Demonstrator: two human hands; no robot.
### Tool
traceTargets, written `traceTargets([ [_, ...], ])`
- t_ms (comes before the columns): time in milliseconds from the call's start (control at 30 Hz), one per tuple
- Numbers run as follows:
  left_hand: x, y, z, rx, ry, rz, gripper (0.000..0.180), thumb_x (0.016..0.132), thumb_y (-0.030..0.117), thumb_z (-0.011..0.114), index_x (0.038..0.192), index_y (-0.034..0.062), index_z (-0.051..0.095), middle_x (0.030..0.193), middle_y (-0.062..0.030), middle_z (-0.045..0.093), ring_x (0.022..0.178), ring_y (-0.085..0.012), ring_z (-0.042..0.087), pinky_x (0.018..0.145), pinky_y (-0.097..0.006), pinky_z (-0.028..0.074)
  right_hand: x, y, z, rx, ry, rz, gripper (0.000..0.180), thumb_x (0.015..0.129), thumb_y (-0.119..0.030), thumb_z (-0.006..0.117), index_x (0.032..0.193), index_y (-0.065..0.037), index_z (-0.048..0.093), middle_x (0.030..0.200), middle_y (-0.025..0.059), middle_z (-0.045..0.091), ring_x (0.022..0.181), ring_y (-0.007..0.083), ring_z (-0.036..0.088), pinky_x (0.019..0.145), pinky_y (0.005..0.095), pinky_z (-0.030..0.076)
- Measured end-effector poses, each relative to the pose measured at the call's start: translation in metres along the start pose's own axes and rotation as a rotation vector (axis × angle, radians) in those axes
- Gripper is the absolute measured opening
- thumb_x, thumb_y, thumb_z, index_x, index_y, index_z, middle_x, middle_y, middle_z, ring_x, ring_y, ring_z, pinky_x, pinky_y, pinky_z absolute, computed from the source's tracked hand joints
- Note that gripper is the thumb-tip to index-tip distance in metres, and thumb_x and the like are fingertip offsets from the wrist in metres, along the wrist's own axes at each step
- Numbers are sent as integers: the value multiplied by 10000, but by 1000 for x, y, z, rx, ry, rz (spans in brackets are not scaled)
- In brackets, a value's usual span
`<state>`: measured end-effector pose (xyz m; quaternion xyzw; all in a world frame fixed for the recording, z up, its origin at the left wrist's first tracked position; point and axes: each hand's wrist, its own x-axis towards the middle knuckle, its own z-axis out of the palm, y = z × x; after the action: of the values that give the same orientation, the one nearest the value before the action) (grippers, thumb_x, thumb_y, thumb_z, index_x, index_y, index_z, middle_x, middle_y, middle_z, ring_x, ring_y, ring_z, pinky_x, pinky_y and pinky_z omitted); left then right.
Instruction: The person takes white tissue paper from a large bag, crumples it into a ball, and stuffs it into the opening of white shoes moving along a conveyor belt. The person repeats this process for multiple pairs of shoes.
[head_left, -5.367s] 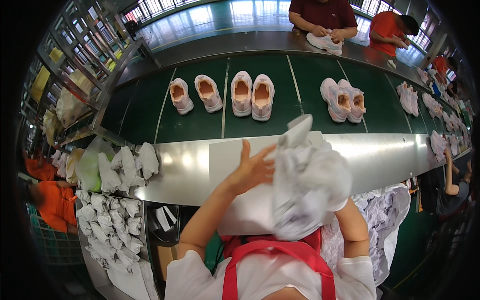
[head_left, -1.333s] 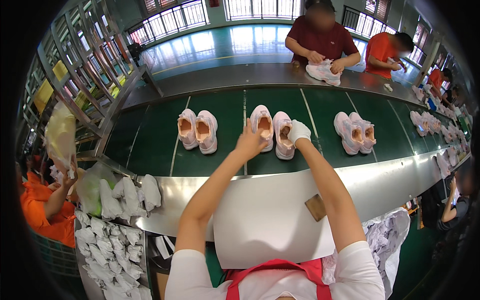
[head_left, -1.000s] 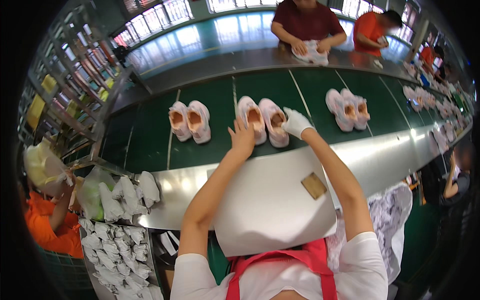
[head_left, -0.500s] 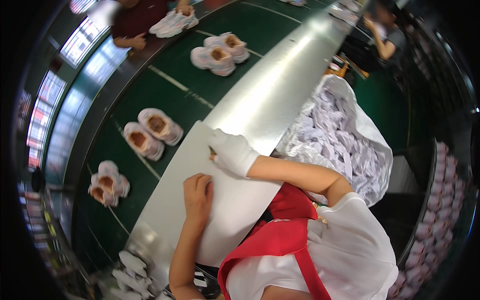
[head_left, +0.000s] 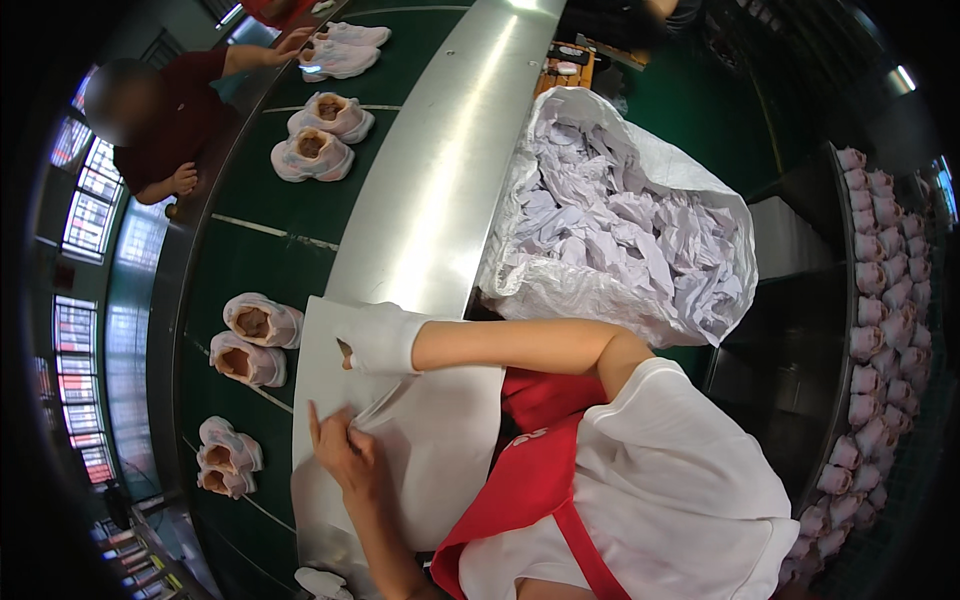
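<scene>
A stack or layer of white paper sheets [head_left: 450,420] lies on the metal bench in front of me. My left hand [head_left: 350,450], bare, is over the paper with its index finger stretched out and the other fingers curled. A raised white paper edge [head_left: 385,402] runs from those curled fingers toward my right hand. Wearing a white glove with a hole in it, my right hand [head_left: 378,338] rests on the paper's far part. White glove against white paper makes its fingers hard to make out.
Pairs of pale pink shoes [head_left: 255,338] stand on the green conveyor [head_left: 250,260] at left. A white sack [head_left: 560,285] of crumpled paper is right of the metal bench [head_left: 420,180]. Shoes fill a rack [head_left: 870,380] at far right. A person [head_left: 175,120] works across the conveyor.
My view has turned, and the conveyor shoes have shifted in it. My left hand has gone from lying on the paper to curled fingers at a lifted paper edge.
</scene>
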<state>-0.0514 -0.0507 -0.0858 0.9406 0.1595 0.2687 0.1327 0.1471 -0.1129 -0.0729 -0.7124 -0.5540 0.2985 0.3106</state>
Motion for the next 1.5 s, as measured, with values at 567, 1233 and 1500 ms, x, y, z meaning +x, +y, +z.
traceTargets([
  [567,-19,-20,15,-193,-128,-233,229,886,73,449,681,-6,385,578,-116,331,532,-204,320,489,-338,275,-313,253,-104,-362,1096,1177,266,794,-276,620,1009,-122,598,895,146,661,877,318,640,751,400,490],
  [1233,-7,7,-7,-352,-77,-302,68,782,16,490,751,-6,545,641,-116,513,611,-244,443,557,-339,366,-220,206,-126,600,983,-114,420,896,-218,515,1270,-34,460,1124,57,567,971,132,555,831,242,456],
  [1500,12,32,-58,-409,-142,181,139,594,70,573,720,35,529,665,-82,494,608,-253,480,589,-351,397,-90,63,-49,1437,528,47,343,937,-246,512,1213,-42,488,1133,54,578,1035,169,565,873,280,481],
])
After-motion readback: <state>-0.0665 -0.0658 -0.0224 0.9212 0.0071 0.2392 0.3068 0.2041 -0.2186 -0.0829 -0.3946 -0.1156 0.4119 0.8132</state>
